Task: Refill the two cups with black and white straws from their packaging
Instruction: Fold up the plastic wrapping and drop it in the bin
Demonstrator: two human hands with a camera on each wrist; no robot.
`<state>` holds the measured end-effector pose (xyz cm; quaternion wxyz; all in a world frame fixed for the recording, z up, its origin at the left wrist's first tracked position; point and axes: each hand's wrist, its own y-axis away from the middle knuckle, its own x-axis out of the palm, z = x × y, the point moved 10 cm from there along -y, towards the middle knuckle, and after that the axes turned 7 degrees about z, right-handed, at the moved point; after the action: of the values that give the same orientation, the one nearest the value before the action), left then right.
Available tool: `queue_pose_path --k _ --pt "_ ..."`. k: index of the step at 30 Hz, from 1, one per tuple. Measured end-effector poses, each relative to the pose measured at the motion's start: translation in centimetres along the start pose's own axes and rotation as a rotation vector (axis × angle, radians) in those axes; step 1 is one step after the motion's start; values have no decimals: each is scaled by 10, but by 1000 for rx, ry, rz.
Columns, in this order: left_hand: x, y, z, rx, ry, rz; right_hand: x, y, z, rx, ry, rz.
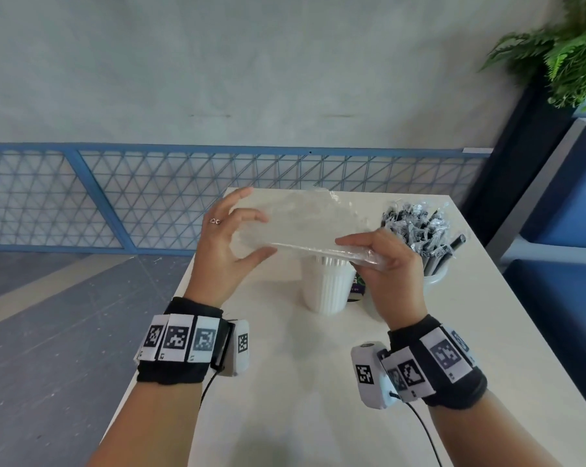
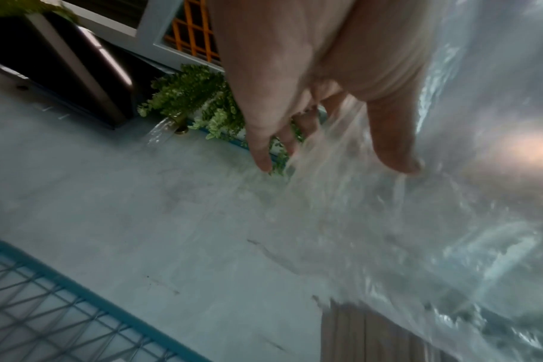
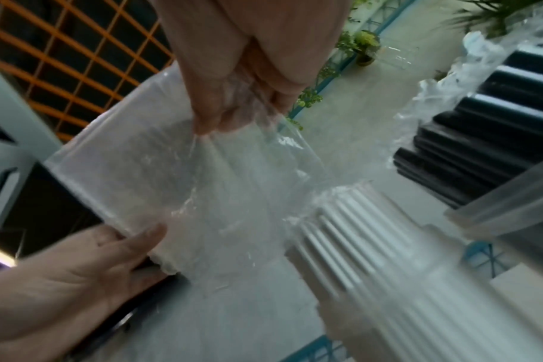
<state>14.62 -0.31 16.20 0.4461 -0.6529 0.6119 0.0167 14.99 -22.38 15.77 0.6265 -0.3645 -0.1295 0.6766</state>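
Note:
A clear plastic bag (image 1: 295,224) hangs stretched between both hands above the table; it looks empty. My left hand (image 1: 254,235) holds its left end, thumb under and fingers spread over it; the right wrist view shows that thumb pressing the bag's edge (image 3: 133,235). My right hand (image 1: 355,251) pinches the right end, bunching the film (image 3: 239,115). Right under the bag stands a white cup (image 1: 325,294) filled with white straws (image 3: 357,232). To its right, a second cup (image 1: 436,278) holds black straws (image 1: 416,227) in clear wrappers.
The white table (image 1: 285,382) is narrow, with its left edge running close beside my left wrist. A small dark purple object (image 1: 357,286) sits between the cups. A blue bench (image 1: 561,298) and a plant (image 1: 571,45) stand on the right, and a blue mesh railing (image 1: 116,197) behind.

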Motion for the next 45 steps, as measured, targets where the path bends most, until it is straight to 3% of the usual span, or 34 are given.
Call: queue_pose_path --k 2,6,9,11,17,22,29,33,40,43,45 --pt "-7 2 -1 9 127 5 3 -3 11 -35 -14 28" --pt "-28 14 8 -145 344 -76 17 -4 20 -70 79 154" --pt "-33 23 5 -160 423 -68 35 8 -3 208 -33 306" --pt "-27 29 3 -168 455 -24 49 23 -14 313 -125 370" --pt "31 58 36 -357 437 228 44 63 -44 448 -186 267" --pt "94 73 42 -436 519 336 13 110 -71 570 -102 169" --pt "209 92 -8 -495 651 568 -72 194 -95 756 -66 -23" --pt "280 98 -68 -430 671 724 -142 251 -103 845 -24 -118" --pt "420 128 -197 -318 558 951 -291 379 -89 983 -22 -471" --pt "473 152 -242 -248 420 973 -348 444 -87 1039 10 -581" --pt "494 167 -274 -123 383 949 -382 491 -86 1074 8 -701"
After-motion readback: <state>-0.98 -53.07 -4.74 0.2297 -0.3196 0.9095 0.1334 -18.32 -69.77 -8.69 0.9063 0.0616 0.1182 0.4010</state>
